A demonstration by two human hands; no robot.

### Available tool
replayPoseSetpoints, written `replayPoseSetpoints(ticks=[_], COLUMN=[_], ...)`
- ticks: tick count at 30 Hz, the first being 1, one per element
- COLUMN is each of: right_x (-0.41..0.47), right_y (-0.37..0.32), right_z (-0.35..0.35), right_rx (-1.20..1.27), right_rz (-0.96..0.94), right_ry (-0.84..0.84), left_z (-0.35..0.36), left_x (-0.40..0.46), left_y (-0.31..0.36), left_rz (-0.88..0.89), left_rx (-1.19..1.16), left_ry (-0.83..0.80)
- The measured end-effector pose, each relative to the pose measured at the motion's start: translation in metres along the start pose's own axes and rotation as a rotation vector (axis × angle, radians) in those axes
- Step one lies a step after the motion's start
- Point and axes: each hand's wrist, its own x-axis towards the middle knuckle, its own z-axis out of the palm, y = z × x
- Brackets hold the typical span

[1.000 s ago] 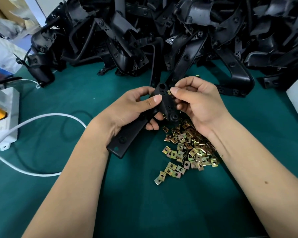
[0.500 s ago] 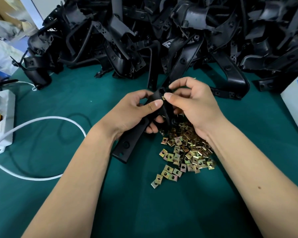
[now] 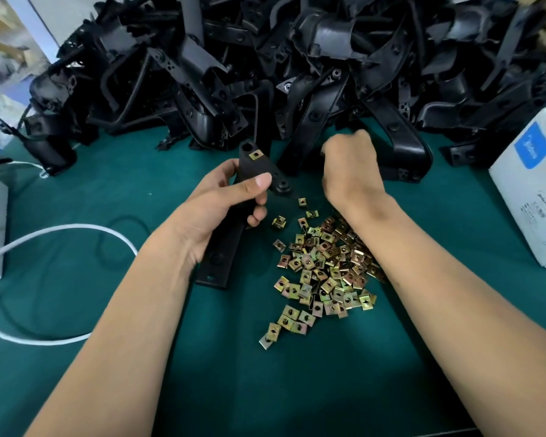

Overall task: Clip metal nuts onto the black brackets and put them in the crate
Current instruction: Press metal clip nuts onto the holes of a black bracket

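Both forearms are bare to the frame edge, no sleeves showing. The left hand (image 3: 224, 197) and right hand (image 3: 352, 167) wear nothing: bare fingers, short plain nails.

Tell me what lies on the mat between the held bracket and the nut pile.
Head view: a few stray nuts on green mat, between the bracket and the pile.

Green-topped table (image 3: 76, 216) (white cable (image 3: 60, 230) across)
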Motion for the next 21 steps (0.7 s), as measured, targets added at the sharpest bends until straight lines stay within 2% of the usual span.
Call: replayPoseSetpoints(ticks=[6,11,15,21], right_x=[-0.011,-0.027,-0.042,-0.05], right_y=[0.018,0.017,0.01,0.002], right_z=[0.002,-0.005,-0.005,-0.002], right_rx=[0.292,0.654,0.768,0.973], right_rz=[-0.096,-0.072,-0.106,-0.186], right_ry=[0.094,0.185,0.141,0.055], left_z=[-0.004,-0.008,-0.005,-0.005], left_x=[0.002,0.0,-0.004,-0.003], left_y=[0.001,0.007,0.008,0.009], left_rz=[0.04,0.004,0.002,-0.01], left_rx=[0.105,0.105,0.163,0.157], left_ry=[0.055,0.077,0.011,0.015])
